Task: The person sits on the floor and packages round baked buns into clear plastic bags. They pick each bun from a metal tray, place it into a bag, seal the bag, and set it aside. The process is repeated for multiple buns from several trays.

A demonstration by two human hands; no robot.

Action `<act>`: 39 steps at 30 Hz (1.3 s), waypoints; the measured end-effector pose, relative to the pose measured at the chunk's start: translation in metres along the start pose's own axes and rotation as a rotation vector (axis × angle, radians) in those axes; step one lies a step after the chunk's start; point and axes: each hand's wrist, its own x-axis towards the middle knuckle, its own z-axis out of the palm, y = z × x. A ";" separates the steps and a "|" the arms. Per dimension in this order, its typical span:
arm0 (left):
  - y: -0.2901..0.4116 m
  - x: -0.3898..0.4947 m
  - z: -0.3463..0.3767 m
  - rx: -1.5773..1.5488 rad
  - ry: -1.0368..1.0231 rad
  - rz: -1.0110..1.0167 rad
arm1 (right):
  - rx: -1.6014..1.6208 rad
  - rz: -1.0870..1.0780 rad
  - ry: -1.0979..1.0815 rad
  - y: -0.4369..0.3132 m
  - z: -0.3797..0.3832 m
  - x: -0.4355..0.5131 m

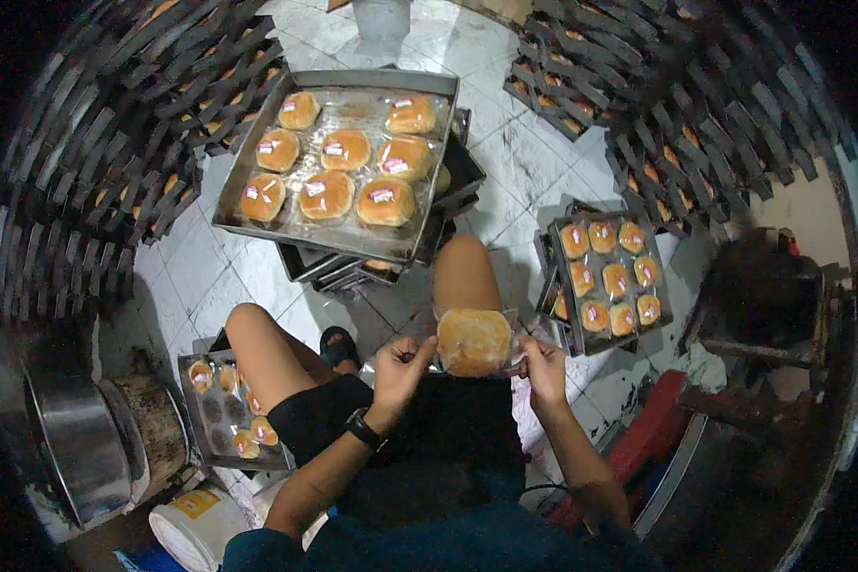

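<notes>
A golden bread bun in clear plastic wrap [474, 342] is held over my lap, its plain side facing up. My left hand [405, 368] pinches one side of the wrap, and my right hand [541, 366] pinches the other. In front of me, a large metal baking tray [343, 243] rests on a stack of trays and holds several wrapped buns with red-and-white labels, such as one wrapped bun [386, 201] near its front corner.
To the right, another metal tray [659, 250] of wrapped buns tops a stack. A third tray [222, 457] lies beside my left leg. Tall stacks of bun-filled trays [71, 264] curve around both sides. A white bucket [204, 533] stands lower left, near a metal drum [86, 443].
</notes>
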 end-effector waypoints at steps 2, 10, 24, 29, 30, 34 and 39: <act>0.022 0.010 -0.002 -0.098 -0.041 -0.048 | -0.042 -0.223 0.083 -0.013 0.000 0.005; 0.085 0.014 -0.020 -0.335 -0.176 0.031 | -0.487 -0.825 -0.369 -0.100 0.035 0.009; 0.186 0.217 -0.183 0.684 0.681 0.559 | -0.272 -0.735 -0.101 -0.261 0.226 0.157; 0.109 0.227 -0.304 1.048 0.941 0.490 | -0.441 -0.440 0.156 -0.144 0.220 0.142; 0.098 0.231 -0.322 1.042 0.910 0.396 | -0.427 -0.342 0.184 -0.131 0.224 0.145; 0.075 0.259 -0.365 1.073 0.611 0.213 | -0.515 -0.375 0.245 -0.127 0.236 0.176; 0.070 0.274 -0.352 1.034 0.660 0.310 | -0.492 -0.512 0.339 -0.163 0.208 0.202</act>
